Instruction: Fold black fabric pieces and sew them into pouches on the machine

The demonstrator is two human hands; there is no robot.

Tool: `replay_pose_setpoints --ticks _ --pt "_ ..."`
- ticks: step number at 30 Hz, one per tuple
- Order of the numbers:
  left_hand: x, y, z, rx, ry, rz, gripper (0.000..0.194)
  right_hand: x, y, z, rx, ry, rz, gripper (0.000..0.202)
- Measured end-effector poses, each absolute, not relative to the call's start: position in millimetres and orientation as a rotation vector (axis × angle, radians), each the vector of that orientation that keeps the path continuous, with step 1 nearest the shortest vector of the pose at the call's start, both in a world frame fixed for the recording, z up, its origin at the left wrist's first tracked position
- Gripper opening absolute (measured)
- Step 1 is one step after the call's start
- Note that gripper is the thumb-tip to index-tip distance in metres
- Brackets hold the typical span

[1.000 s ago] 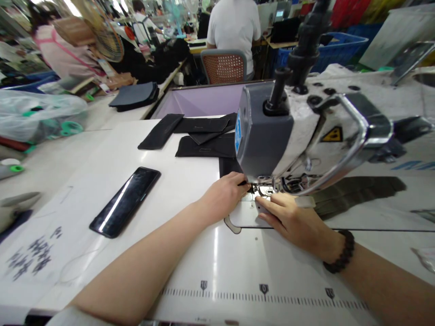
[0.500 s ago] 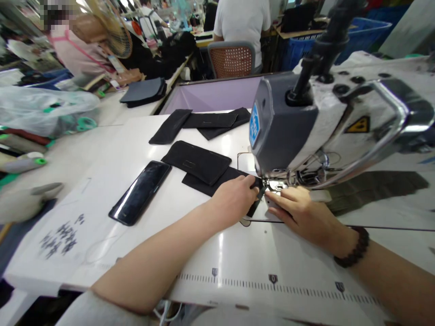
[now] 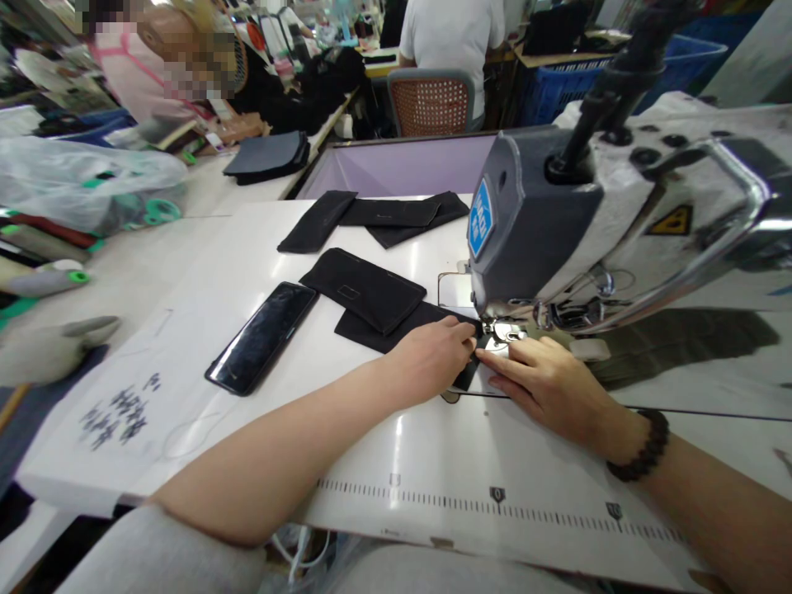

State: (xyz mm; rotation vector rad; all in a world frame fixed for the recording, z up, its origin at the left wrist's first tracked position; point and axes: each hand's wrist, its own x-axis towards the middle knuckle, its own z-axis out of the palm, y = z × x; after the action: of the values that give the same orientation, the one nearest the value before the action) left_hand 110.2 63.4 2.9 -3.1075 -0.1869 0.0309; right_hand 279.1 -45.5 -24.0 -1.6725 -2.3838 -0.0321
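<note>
My left hand (image 3: 433, 356) is closed on the right end of a dark fabric piece (image 3: 365, 332), beside the presser foot (image 3: 507, 332) of the sewing machine (image 3: 538, 223). My right hand (image 3: 548, 375) lies just right of and below the foot. Its index fingertip touches the edge of the same fabric, with the fingers stretched out and slightly apart. A black stitched pouch-like piece (image 3: 371, 289) overlaps the fabric's left part. Several more black pieces (image 3: 389, 213) lie farther back on the white table.
A black phone (image 3: 263, 338) lies left of the fabric. Farther left are a glove (image 3: 49, 351), thread cones and a plastic bag (image 3: 80, 177). Behind are grey fabric pieces (image 3: 266, 157), a chair (image 3: 431, 103) and a seated person (image 3: 450, 37).
The camera view has shifted slightly, moving the machine and table items in the picture. My right index fingertip is now closer to my left fingers, at the fabric's edge.
</note>
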Motion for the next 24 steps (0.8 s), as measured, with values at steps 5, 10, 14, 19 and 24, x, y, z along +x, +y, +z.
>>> replay_pose_setpoints --ticks 5,10,14,19,24 --pt "109 63 4 -3.142 -0.225 0.008 0.019 279 -43 -23 -1.664 -2.390 -0.024 0.034" --pt "110 67 2 -3.156 -0.169 -0.023 0.019 277 -43 -21 -1.668 -2.391 -0.027 0.033" --pt "112 67 -1 -3.114 -0.119 -0.076 0.022 277 -43 -20 -1.671 -2.371 -0.015 0.032" --pt "107 47 2 -3.115 -0.149 -0.090 0.024 284 -49 -17 -1.528 -2.384 0.078 0.031" --pt "91 30 3 -3.222 -0.197 -0.193 0.020 286 -58 -12 -1.360 -2.472 0.061 0.028"
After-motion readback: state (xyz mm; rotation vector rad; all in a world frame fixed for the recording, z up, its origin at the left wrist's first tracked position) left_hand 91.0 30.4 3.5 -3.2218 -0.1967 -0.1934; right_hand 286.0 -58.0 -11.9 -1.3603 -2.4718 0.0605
